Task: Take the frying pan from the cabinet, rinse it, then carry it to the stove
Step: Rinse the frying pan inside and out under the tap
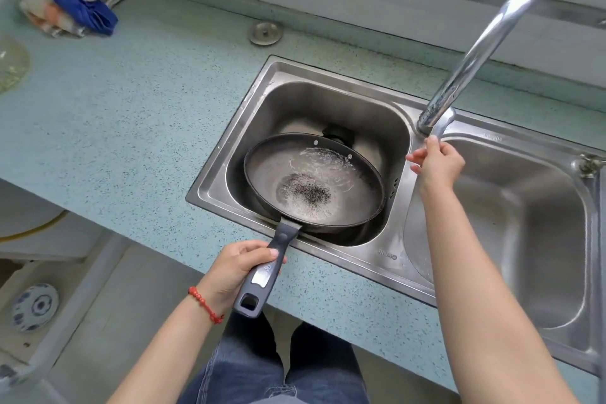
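Left hand (241, 267) wrapped firm around handle (262, 275), pan (314, 182) lying toward 1 o'clock from it over left sink (328, 98) basin, some water inside, right hand (436, 162) closed on tap (472, 59) lever.

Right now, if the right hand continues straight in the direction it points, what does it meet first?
The right hand already reaches the faucet base; going on, it would likely press against that, though depth is unclear.

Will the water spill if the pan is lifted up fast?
Probably. The round black frying pan is shallow and holds a pool of water, so a jerk would likely slosh it over the rim. Only the left hand holds the long dark handle, so it may dip forward. Wet, it might be slippery.
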Demonstrator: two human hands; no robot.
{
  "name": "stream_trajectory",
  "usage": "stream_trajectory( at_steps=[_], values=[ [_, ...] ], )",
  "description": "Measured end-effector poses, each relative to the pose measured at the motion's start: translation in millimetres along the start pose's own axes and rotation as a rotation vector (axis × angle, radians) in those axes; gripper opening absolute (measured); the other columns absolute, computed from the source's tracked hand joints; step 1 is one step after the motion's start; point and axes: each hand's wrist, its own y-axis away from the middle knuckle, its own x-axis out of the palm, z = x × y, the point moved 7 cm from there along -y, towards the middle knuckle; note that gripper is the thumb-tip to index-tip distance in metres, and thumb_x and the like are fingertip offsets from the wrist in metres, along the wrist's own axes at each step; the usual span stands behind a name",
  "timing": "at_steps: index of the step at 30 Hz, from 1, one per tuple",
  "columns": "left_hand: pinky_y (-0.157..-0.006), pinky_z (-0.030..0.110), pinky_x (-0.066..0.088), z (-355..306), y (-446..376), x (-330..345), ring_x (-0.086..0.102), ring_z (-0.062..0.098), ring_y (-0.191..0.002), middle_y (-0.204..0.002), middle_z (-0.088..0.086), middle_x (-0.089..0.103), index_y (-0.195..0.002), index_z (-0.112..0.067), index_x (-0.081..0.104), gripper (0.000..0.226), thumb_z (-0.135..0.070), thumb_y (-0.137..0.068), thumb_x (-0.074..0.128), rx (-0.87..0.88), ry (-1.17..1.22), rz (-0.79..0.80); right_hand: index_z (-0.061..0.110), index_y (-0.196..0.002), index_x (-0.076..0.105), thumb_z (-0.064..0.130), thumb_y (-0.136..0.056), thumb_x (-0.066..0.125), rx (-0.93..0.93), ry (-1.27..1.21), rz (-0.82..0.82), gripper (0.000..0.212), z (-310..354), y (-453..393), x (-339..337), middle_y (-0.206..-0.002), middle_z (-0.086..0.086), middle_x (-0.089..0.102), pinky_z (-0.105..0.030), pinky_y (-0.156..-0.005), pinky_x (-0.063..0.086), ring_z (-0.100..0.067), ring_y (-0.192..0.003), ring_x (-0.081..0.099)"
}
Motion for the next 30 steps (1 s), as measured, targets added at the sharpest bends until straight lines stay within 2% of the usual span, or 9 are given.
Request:
stream_trajectory(
  at_steps=[5,11,15,18,20,23,25,27,30],
  values=[
    [-0.046,0.017,0.046,-1.5,-4.3,-0.8,0.059,0.01,-0.048,-0.061,0.008,0.064,-0.089,0.011,0.062,0.018,-0.004,-0.08,0.059,0.021,-0.042,0.051,0.015,-0.066,0.053,0.017,-0.09,0.05,0.042,0.041,0.071,0.025,-12.3,49.5,0.8,-0.059,-0.005,0.055,-0.014,-0.035,0.042,-0.002,-0.035,0.057],
    [-0.062,0.022,0.05,-3.1,-12.4,-5.1,0.061,0.017,-0.066,-0.074,0.01,0.064,-0.087,0.003,0.064,0.014,-0.008,-0.077,0.063,0.018,-0.093,0.162,0.015,-0.073,0.06,0.02,-0.089,0.054,0.013,0.237,0.23,0.018,-19.2,164.6,16.7,-0.059,-0.002,0.059,-0.015,-0.037,0.042,-0.007,-0.043,0.059],
    [-0.059,0.019,0.051,-2.5,-18.2,-5.4,0.062,0.011,-0.061,-0.066,0.001,0.065,-0.075,-0.008,0.064,0.008,-0.016,-0.077,0.065,0.015,-0.11,0.267,0.019,-0.075,0.063,0.035,-0.085,0.057,0.078,0.396,0.324,0.02,-34.5,241.6,29.8,-0.06,0.003,0.064,-0.018,-0.046,0.044,-0.004,-0.048,0.06],
    [-0.062,0.022,0.054,-2.5,-24.9,-4.7,0.066,0.014,-0.063,-0.066,0.003,0.069,-0.073,-0.01,0.067,0.01,-0.02,-0.075,0.065,-0.004,-0.095,0.338,0.018,-0.086,0.065,0.048,-0.079,0.059,0.17,0.522,0.343,0.031,-48.9,274.4,39.0,-0.072,0.0,0.067,-0.031,-0.063,0.052,-0.016,-0.069,0.065],
    [-0.057,0.02,0.054,-2.5,-26.5,-0.8,0.066,0.013,-0.059,-0.062,0.001,0.07,-0.066,-0.012,0.069,0.012,-0.021,-0.072,0.065,-0.034,-0.09,0.383,0.024,-0.077,0.065,0.05,-0.076,0.06,0.207,0.531,0.337,0.027,-51.5,284.4,44.7,-0.07,0.005,0.064,-0.031,-0.065,0.049,-0.015,-0.071,0.063],
    [-0.049,0.017,0.05,0.6,-29.5,4.2,0.061,0.01,-0.052,-0.056,-0.001,0.067,-0.057,-0.011,0.069,0.025,-0.017,-0.08,0.06,-0.089,-0.078,0.424,0.018,-0.056,0.06,0.043,-0.076,0.059,0.218,0.57,0.341,0.032,-52.1,291.1,55.3,-0.054,0.005,0.056,-0.029,-0.056,0.044,-0.014,-0.057,0.055],
    [-0.052,0.021,0.048,1.0,-29.6,7.1,0.06,0.013,-0.056,-0.065,0.005,0.066,-0.075,-0.003,0.067,0.017,-0.018,-0.079,0.06,-0.136,-0.042,0.433,0.011,-0.064,0.063,0.037,-0.076,0.058,0.252,0.546,0.352,0.029,-54.7,293.6,62.7,-0.059,-0.004,0.056,-0.035,-0.06,0.049,-0.024,-0.059,0.059],
    [-0.049,0.024,0.046,1.9,-28.2,8.0,0.056,0.018,-0.054,-0.072,0.014,0.06,-0.097,0.008,0.058,0.04,-0.024,-0.072,0.062,-0.173,-0.02,0.438,0.007,-0.073,0.061,0.032,-0.078,0.056,0.334,0.386,0.38,0.026,-60.0,296.6,69.9,-0.063,-0.012,0.058,-0.048,-0.064,0.055,-0.033,-0.06,0.062],
    [-0.028,0.015,0.032,5.0,-25.2,10.0,0.041,0.012,-0.024,-0.037,0.005,0.048,-0.093,0.011,0.057,0.047,-0.029,-0.069,0.06,-0.17,0.003,0.486,0.005,-0.076,0.056,0.019,-0.088,0.052,0.418,0.139,0.405,0.019,-65.8,299.9,75.8,-0.051,-0.006,0.062,-0.032,-0.046,0.053,-0.024,-0.044,0.061]
  ],
)
